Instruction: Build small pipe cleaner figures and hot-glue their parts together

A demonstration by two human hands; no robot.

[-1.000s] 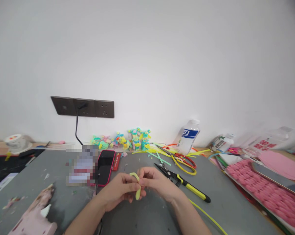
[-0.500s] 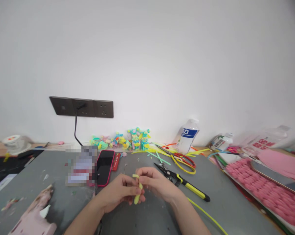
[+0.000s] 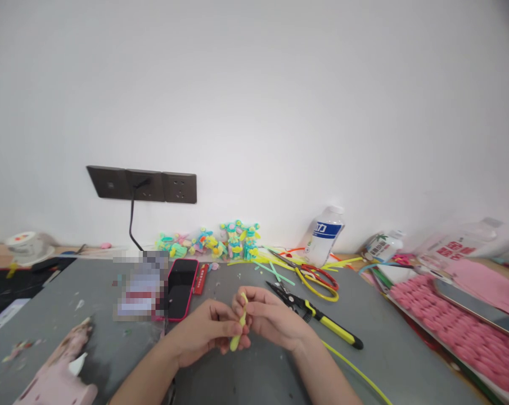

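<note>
Between my two hands is a small yellow fuzzy strip (image 3: 235, 341), which looks like a bent pipe cleaner. My left hand (image 3: 210, 332) pinches its lower part between thumb and fingers. Around its upper part the fingertips of my right hand (image 3: 265, 315) are closed. The strip stands nearly upright, and fingers hide some of its middle. Just right of my right hand lie pliers (image 3: 334, 329) with yellow and black handles. A long yellow strip (image 3: 355, 369) runs along the table beside my right forearm.
Scissors (image 3: 317, 281) lie behind the pliers, near a bottle (image 3: 325, 236). Several colourful fuzzy figures (image 3: 239, 242) stand by the wall. A pink-edged phone (image 3: 181, 287) and a red box cutter-like strip (image 3: 201, 279) are left of centre. Pink knitted-looking material (image 3: 452, 326) lies right.
The yellow strip's top end, earlier bent over to the left, now points up more straight. My right fingers have shifted slightly around it; my left hand has barely moved.
</note>
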